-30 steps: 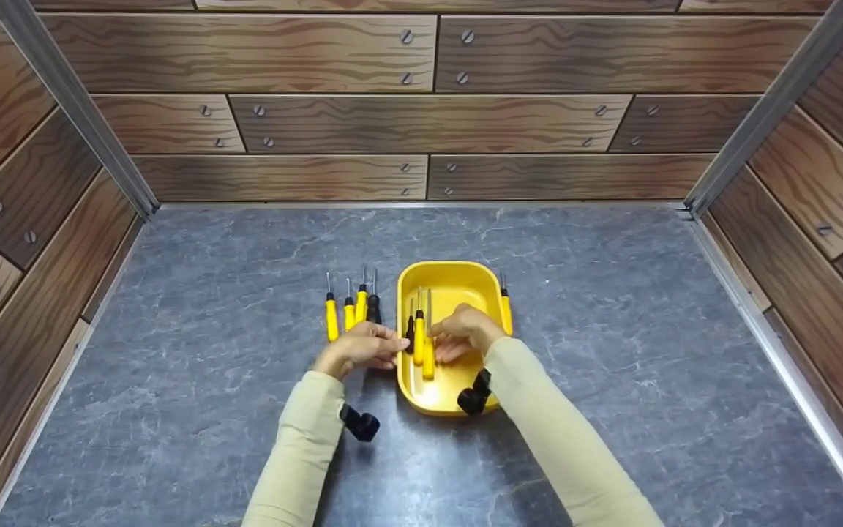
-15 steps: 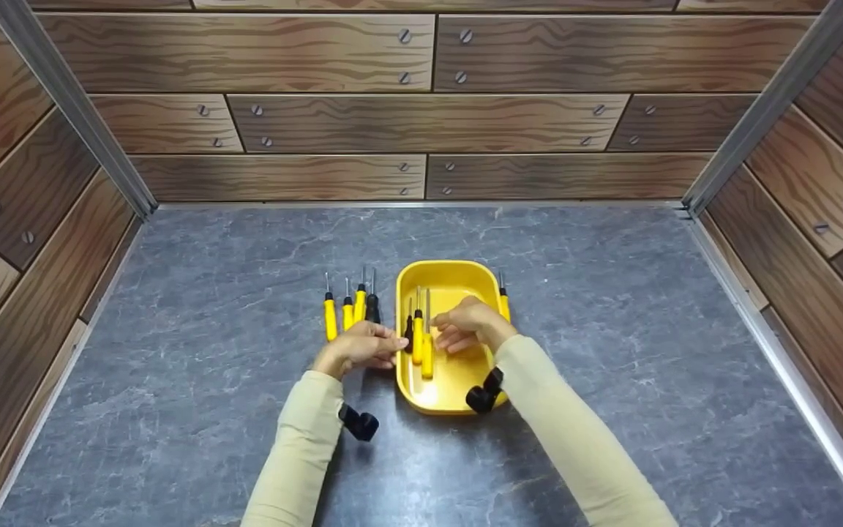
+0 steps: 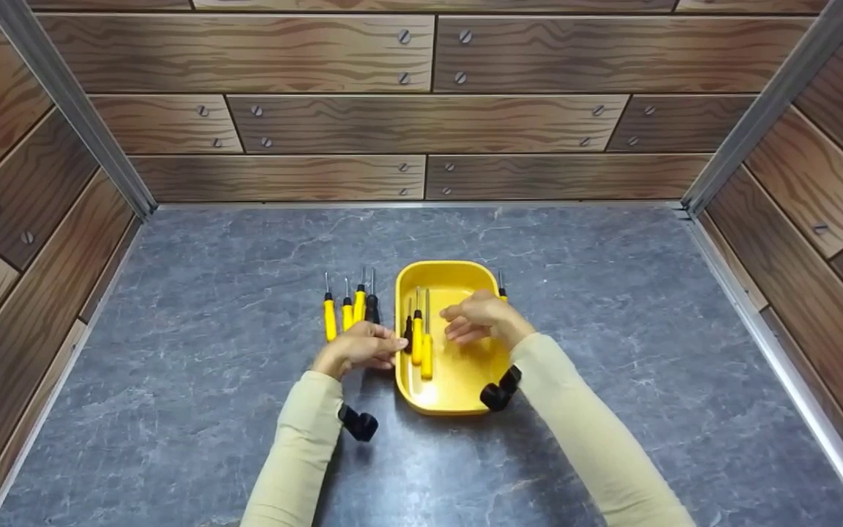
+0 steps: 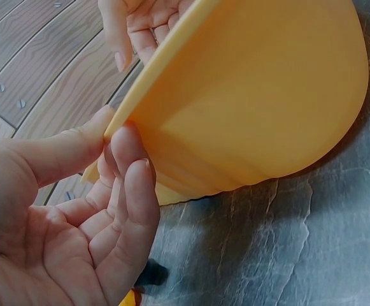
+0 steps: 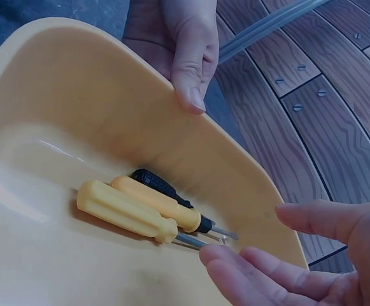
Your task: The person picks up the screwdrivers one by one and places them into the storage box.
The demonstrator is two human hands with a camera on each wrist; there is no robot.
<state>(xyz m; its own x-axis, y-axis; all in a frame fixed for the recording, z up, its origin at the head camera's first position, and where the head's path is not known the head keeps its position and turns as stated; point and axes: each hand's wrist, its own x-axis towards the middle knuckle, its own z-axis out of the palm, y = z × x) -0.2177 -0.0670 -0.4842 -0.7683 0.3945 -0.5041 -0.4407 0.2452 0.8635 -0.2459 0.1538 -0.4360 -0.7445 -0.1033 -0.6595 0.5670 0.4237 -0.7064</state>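
My left hand (image 3: 359, 346) pinches the left rim of the yellow tray (image 3: 458, 399) between thumb and fingers; the left wrist view shows the thumb and fingertips on the tray's rim (image 4: 165, 54). Inside the tray, along its left side, lie a black screwdriver (image 3: 408, 337) and two yellow-handled ones (image 3: 417, 340) (image 5: 124, 210), side by side with shafts pointing away. Over the tray's right part hovers my right hand (image 3: 486, 318), thumb and fingers apart, holding nothing. In the right wrist view its fingers (image 5: 255, 274) are near the shaft tips; whether they touch is unclear.
Left of the tray lie several screwdrivers, among them a yellow one (image 3: 330, 318) and a black one (image 3: 372, 307). Another (image 3: 502, 284) lies right of the tray, partly hidden by my right hand. Wood-patterned walls (image 3: 421, 124) surround the grey tabletop (image 3: 209, 351).
My right hand has moved right and slightly up, away from the screwdrivers in the tray, its fingers spreading. My left hand has stayed on the rim.
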